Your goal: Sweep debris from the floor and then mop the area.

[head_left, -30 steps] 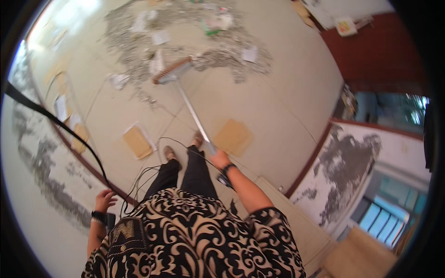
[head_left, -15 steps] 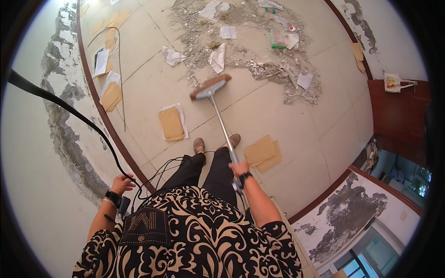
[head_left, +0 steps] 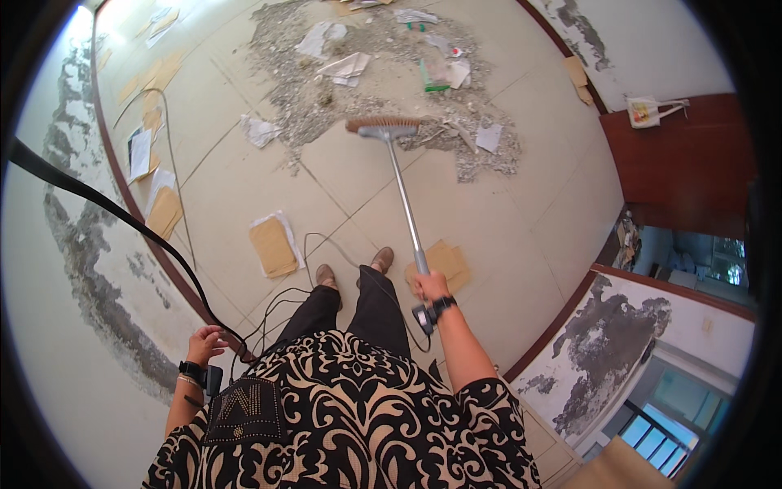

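The tiled floor is partly covered by grey rubble, at whose near edge the long-handled broom is set down. On a pale bag at upper right, coloured print is carried. Of the hands, the right hand is closed around the broom's handle, while the left hand is held half-open, loosely curled beside a black cable; studded lettering is borne by the shirt's dark patch.

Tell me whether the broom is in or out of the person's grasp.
In: the right hand is closed around the broom's silver handle.
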Available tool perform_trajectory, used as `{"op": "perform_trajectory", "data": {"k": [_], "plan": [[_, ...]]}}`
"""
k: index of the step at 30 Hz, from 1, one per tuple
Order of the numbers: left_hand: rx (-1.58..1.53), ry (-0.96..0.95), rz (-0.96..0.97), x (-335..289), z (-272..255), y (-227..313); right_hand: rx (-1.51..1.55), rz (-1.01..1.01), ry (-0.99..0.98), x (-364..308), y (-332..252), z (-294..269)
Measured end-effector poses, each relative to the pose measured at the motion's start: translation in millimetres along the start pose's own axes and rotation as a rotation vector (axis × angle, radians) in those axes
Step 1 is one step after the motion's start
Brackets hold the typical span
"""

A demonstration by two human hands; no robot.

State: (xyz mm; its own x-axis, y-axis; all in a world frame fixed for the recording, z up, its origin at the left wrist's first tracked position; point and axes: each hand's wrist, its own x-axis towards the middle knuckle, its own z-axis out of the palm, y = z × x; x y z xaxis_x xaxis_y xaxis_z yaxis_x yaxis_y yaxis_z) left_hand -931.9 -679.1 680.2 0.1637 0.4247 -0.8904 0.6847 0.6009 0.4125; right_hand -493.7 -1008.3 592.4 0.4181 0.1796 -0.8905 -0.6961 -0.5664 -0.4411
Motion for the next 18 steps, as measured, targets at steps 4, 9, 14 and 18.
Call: {"op": "perform_trajectory", "data": {"k": [4, 9, 14, 18], "plan": [[0.003, -0.065, 0.045, 25, 22, 34, 0.085, 0.074, 0.119, -46, 66, -63], [0.094, -0.035, 0.086, 36, 68, 91, 0.233, 0.199, 0.221, -64, 96, -116], [0.194, 0.002, 0.048, 33, 154, 160, 0.203, 0.272, 0.276, -17, 63, -173], [0.279, -0.078, 0.051, 19, 246, 218, 0.110, 0.249, 0.208, 41, 4, -236]]}}
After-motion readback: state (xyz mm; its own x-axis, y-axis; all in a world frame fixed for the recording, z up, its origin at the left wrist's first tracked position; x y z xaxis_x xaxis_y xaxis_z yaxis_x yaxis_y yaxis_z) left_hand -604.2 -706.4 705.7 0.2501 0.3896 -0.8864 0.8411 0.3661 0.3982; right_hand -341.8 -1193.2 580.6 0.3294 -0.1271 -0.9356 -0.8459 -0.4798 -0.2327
